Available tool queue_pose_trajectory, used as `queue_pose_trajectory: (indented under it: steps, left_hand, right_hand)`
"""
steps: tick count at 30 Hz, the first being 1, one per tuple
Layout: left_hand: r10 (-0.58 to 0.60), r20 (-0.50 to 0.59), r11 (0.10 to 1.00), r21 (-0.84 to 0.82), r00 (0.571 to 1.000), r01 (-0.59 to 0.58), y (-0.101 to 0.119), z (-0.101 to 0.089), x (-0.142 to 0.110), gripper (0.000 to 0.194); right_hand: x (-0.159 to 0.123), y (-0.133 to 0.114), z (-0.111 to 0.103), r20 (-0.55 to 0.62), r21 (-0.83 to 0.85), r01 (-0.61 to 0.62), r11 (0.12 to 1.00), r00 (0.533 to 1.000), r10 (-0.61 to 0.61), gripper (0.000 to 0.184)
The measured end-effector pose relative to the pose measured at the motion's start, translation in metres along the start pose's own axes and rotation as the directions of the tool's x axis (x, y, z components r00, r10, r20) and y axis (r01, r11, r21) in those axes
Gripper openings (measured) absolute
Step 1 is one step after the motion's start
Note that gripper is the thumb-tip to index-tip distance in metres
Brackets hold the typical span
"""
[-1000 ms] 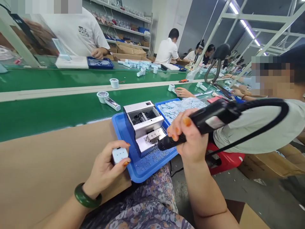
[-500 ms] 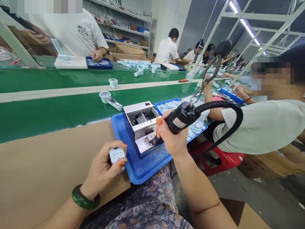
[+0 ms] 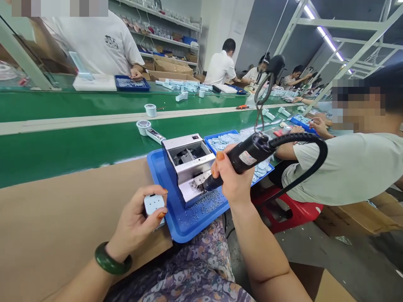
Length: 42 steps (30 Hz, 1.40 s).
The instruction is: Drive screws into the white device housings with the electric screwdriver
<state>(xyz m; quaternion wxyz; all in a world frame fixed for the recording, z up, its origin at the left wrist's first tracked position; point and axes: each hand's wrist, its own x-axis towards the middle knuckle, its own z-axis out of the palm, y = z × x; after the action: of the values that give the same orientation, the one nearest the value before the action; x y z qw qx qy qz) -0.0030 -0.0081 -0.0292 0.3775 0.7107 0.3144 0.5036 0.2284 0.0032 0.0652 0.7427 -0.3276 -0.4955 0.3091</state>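
Note:
My right hand (image 3: 234, 178) is wrapped round a black electric screwdriver (image 3: 252, 152), held tilted with its tip down at the front of a screw feeder (image 3: 189, 167). A thick black cable curves off the screwdriver's rear, and a metal hook links it to a cord above. The feeder stands in a blue tray (image 3: 176, 233) among many loose small screws (image 3: 206, 205). To the left, my left hand (image 3: 138, 218) grips a small light-blue plastic part (image 3: 154, 204) with several little holes in its face. Most of that part is hidden by my fingers.
Behind the feeder lies another blue tray (image 3: 223, 138) of flat light-blue pieces. A round-headed part with a handle (image 3: 149, 130) rests on the green conveyor belt (image 3: 103, 147). Brown cardboard (image 3: 78, 209) covers the table at left. A co-worker (image 3: 346, 167) sits close on the right.
My right hand and the screwdriver have shifted slightly right, tip still at the feeder. The handled part on the belt has moved a little right. My left hand has stayed put.

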Motion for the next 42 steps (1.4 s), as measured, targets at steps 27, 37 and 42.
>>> queue_pose_trajectory:
  steps: [27, 37, 42]
  left_hand:
    - [-0.022, 0.052, 0.984, 0.176, 0.998, 0.013, 0.022, 0.017, 0.004, 0.024]
    - [0.066, 0.004, 0.961, 0.267, 0.998, -0.065, 0.015, 0.017, 0.003, 0.029]
    - [0.018, 0.0, 0.972, 0.235, 1.0, -0.017, 0.016, 0.018, 0.002, 0.029]
  right_hand:
    - [-0.007, -0.068, 0.048, 0.153, 0.346, -0.116, 0.931, 0.986, 0.065, 0.02]
    - [0.01, -0.056, 0.076, 0.393, 0.301, -0.251, 0.92, 0.912, 0.12, 0.025]
    - [0.012, -0.055, 0.09, 0.403, 0.284, -0.317, 0.905, 0.896, 0.187, 0.029]
